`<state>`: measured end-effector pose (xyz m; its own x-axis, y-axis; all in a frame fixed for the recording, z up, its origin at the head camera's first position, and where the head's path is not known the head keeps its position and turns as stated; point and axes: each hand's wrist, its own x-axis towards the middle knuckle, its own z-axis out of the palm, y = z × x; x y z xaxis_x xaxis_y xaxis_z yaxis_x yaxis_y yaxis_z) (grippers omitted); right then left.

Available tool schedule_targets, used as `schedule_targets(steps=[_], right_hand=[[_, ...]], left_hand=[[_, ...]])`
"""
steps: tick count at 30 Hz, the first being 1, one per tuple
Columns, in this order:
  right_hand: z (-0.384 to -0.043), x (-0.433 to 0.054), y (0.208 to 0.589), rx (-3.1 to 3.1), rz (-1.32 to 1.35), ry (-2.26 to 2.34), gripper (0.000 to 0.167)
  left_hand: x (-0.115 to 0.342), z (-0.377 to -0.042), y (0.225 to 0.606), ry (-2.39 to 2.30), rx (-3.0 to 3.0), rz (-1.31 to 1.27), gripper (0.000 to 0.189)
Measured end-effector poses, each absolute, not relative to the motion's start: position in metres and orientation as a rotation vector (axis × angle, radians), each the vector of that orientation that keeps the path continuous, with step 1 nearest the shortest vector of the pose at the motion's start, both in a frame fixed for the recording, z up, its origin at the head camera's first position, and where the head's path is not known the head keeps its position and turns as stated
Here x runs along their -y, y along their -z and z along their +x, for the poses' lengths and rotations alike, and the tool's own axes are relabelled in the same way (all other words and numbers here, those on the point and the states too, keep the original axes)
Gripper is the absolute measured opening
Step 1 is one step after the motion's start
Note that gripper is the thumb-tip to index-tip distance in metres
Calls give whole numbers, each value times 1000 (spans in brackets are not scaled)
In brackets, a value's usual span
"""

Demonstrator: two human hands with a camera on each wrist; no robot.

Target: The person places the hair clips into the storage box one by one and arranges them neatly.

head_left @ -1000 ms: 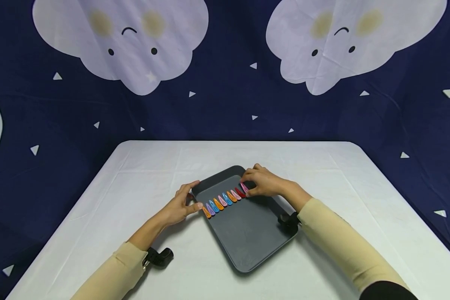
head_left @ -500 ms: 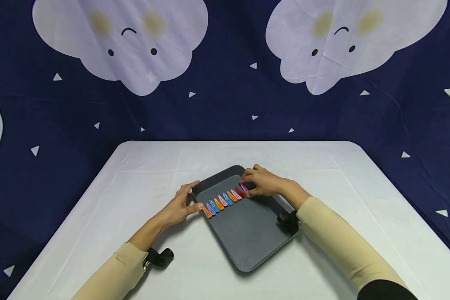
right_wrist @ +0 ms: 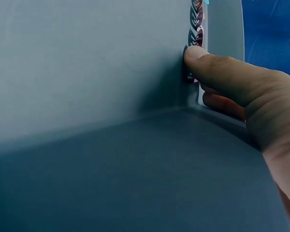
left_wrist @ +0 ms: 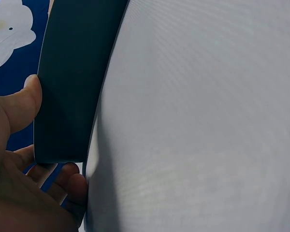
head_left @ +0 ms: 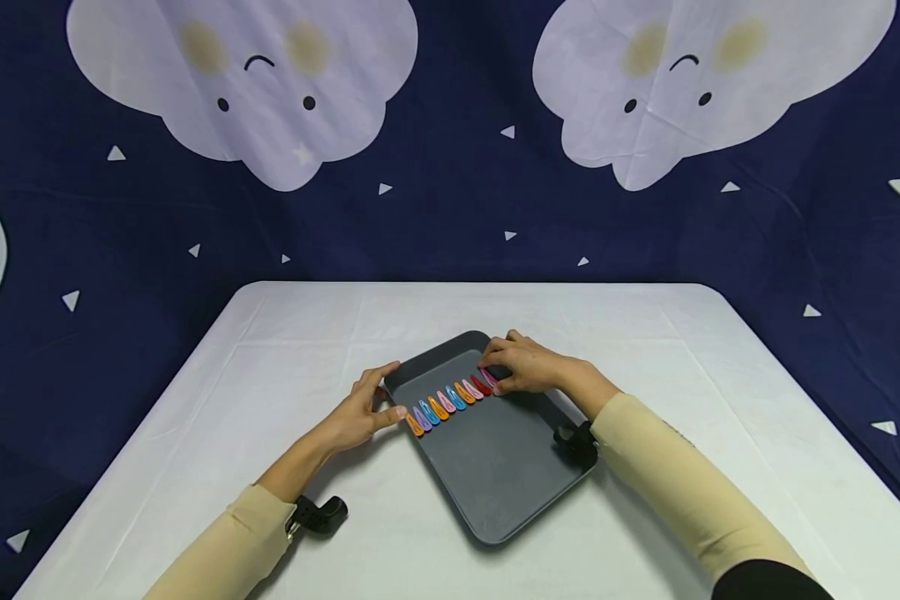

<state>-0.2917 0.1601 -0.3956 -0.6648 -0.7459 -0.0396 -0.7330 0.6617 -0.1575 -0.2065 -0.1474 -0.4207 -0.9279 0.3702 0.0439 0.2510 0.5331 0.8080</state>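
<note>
A dark grey rectangular tray [head_left: 502,467] lies at an angle on the table. Across it runs a slanted row of snap hair clips [head_left: 446,402] in orange, purple, blue, pink and red. At the row's far right end, my right hand [head_left: 531,367] pinches a pink hair clip [head_left: 487,377] between thumb and fingers, down against the tray floor. The right wrist view has that thumb [right_wrist: 197,52] at the clips, covering part of the end one. My left hand [head_left: 356,417] grips the tray's left side; in the left wrist view its thumb [left_wrist: 31,96] lies against the tray wall [left_wrist: 75,82].
A white cloth covers the table [head_left: 307,333]. Behind it hangs a navy curtain [head_left: 450,225] with clouds and small triangles. Black wrist cameras sit on both arms, the right one [head_left: 576,442] just over the tray's right rim.
</note>
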Motion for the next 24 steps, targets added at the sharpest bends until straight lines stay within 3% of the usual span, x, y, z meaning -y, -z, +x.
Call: schedule_targets(steps=[15, 24], right_hand=[[-291, -161, 394, -2774, -1238, 218, 49], [-287, -165, 383, -2787, -1157, 508, 46]], left_hand=[[147, -207, 421, -1360, -2628, 552, 74], [150, -206, 419, -1365, -2617, 575, 74]])
